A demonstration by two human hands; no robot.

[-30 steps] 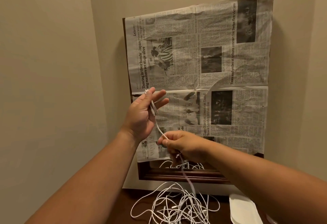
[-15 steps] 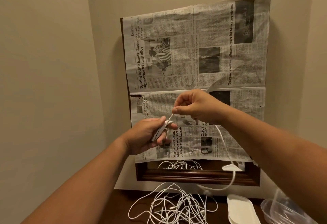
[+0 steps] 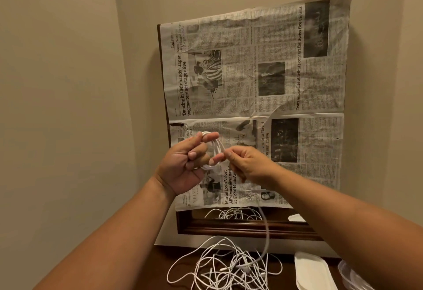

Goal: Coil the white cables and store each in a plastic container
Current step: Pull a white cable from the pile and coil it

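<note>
Left hand point(image 3: 183, 166) grips the cable coil point(image 3: 215, 149); right hand point(image 3: 248, 166) pinches its strand — both well above the tangle point(image 3: 229, 267).

The left hand point(image 3: 183, 164) holds a white cable coil point(image 3: 214, 150) while the right hand point(image 3: 248, 164) pinches its strand above the tangled cables point(image 3: 226, 267).

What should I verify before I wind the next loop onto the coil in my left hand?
1. Left hand grips the coil: ok.
2. Right hand pinches the hanging tail beside the coil: ok.
3. Tail free of the cable pile: cannot tell, blurred where they meet.
4. Lid off the plastic container: ok, it lies beside it.
5. Container empty: cannot tell, mostly out of frame.
</note>
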